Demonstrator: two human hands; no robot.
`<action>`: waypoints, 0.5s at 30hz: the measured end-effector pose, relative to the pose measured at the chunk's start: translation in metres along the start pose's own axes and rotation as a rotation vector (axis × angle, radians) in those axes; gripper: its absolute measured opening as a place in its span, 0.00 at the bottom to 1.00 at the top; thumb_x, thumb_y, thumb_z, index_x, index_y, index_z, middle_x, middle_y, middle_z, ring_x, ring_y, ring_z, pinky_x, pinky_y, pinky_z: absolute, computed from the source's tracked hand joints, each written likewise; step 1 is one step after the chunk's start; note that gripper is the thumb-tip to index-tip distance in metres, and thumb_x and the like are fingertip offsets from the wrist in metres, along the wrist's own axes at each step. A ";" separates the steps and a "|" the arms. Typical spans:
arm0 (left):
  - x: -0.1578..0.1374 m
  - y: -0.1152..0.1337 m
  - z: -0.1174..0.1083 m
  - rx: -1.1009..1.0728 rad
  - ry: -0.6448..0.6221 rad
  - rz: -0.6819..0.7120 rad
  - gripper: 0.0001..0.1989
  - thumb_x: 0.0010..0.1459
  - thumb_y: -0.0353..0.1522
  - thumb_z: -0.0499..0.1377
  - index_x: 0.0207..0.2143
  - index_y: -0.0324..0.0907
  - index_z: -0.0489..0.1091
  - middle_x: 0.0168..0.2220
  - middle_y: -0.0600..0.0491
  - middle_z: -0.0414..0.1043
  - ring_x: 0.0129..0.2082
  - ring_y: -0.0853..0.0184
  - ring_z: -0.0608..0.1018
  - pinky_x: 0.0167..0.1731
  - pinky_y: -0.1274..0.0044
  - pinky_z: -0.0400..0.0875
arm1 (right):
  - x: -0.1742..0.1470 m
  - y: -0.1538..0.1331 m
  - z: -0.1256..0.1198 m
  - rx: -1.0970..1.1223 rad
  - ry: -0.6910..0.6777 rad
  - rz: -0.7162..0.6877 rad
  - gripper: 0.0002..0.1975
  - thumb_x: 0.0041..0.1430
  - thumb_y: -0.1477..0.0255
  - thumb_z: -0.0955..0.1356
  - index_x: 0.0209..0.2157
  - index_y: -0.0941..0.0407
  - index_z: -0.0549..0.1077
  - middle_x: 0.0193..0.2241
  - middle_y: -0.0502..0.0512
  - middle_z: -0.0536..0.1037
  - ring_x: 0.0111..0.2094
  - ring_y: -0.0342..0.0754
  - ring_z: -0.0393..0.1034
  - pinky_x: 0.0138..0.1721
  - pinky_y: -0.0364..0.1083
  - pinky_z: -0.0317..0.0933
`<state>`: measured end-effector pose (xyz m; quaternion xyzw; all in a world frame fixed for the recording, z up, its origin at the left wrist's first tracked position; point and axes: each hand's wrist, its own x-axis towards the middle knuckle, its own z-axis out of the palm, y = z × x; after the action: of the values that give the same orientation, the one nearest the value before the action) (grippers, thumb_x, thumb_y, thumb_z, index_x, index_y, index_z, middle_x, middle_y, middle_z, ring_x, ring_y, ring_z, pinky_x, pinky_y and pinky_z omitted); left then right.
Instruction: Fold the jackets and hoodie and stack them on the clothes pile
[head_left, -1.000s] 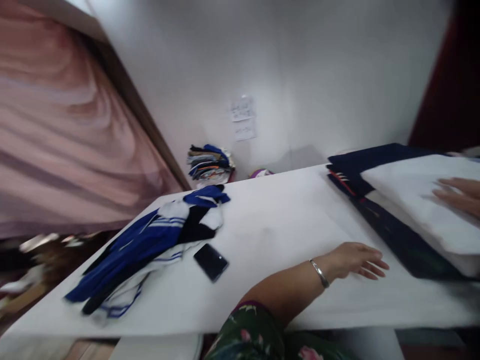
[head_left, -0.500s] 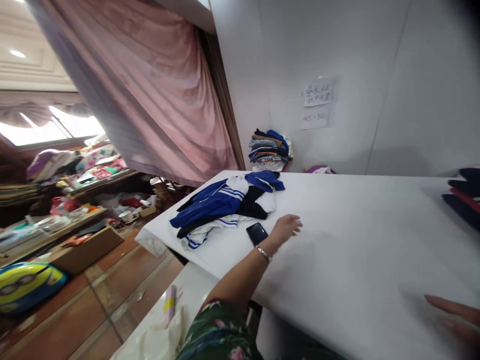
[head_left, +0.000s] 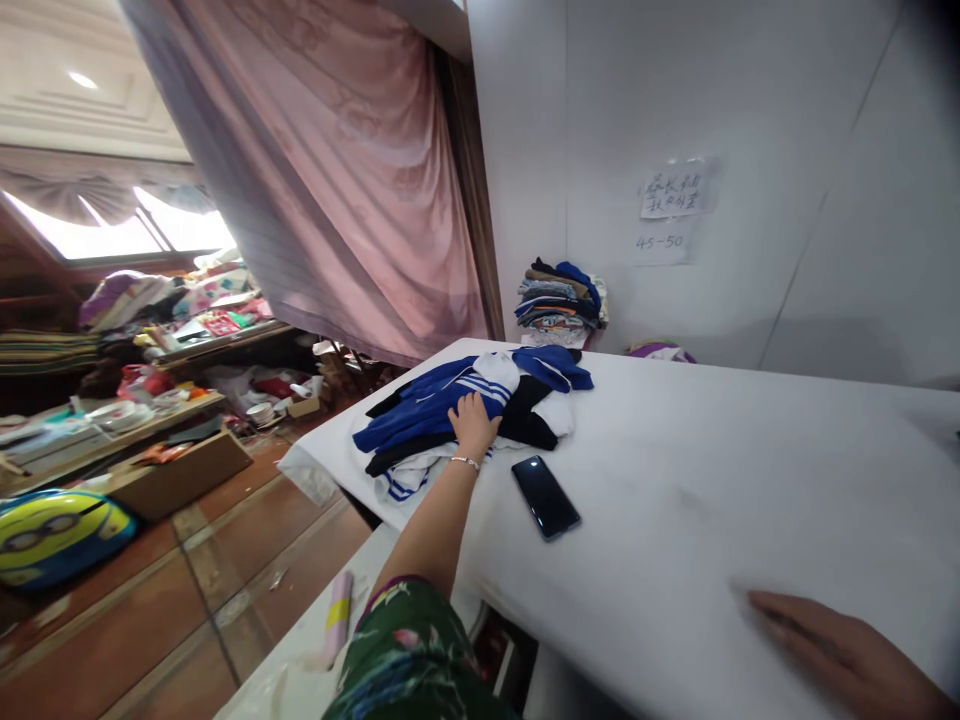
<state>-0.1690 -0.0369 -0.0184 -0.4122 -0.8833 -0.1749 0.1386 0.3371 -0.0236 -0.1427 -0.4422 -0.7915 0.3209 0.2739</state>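
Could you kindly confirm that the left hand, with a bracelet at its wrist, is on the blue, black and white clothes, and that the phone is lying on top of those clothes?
Not quite: the phone lies on the white table, beside the clothes, as the head view shows. The left hand, with the bracelet at its wrist, is indeed on them.

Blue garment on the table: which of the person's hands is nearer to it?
Left. The left hand is at the blue garment, its fingers on the cloth by the white stripes; the right hand is well away, toward the lower right.
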 end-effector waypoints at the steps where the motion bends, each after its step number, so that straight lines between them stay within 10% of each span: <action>1: 0.006 -0.004 0.002 -0.040 -0.023 -0.041 0.22 0.56 0.35 0.60 0.54 0.41 0.66 0.59 0.42 0.64 0.62 0.54 0.61 0.60 0.62 0.49 | 0.003 -0.003 0.002 -0.002 -0.044 -0.012 0.13 0.41 0.51 0.68 0.33 0.19 0.74 0.39 0.49 0.80 0.44 0.62 0.73 0.46 0.53 0.66; 4: 0.026 -0.010 0.000 -0.156 -0.051 -0.179 0.10 0.59 0.33 0.56 0.42 0.41 0.72 0.48 0.43 0.74 0.54 0.55 0.70 0.55 0.64 0.57 | 0.008 -0.010 0.006 -0.014 -0.091 -0.024 0.14 0.44 0.52 0.68 0.36 0.19 0.73 0.41 0.48 0.79 0.47 0.60 0.72 0.47 0.53 0.65; 10: 0.087 -0.003 -0.047 -0.326 0.100 -0.347 0.19 0.67 0.37 0.44 0.47 0.36 0.69 0.48 0.38 0.74 0.47 0.55 0.76 0.42 0.68 0.68 | 0.010 -0.015 0.012 0.030 0.029 0.022 0.09 0.46 0.52 0.66 0.31 0.20 0.74 0.38 0.46 0.80 0.43 0.61 0.74 0.45 0.55 0.67; 15: 0.114 0.069 -0.094 -0.581 0.335 -0.188 0.14 0.67 0.35 0.47 0.48 0.42 0.68 0.47 0.49 0.75 0.46 0.64 0.76 0.45 0.75 0.67 | 0.009 -0.020 0.014 0.049 0.083 0.012 0.10 0.44 0.51 0.67 0.31 0.20 0.74 0.37 0.47 0.80 0.42 0.62 0.74 0.44 0.56 0.67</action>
<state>-0.1768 0.0426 0.1240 -0.3170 -0.7957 -0.4962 0.1418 0.3124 -0.0277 -0.1351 -0.4532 -0.7687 0.3230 0.3153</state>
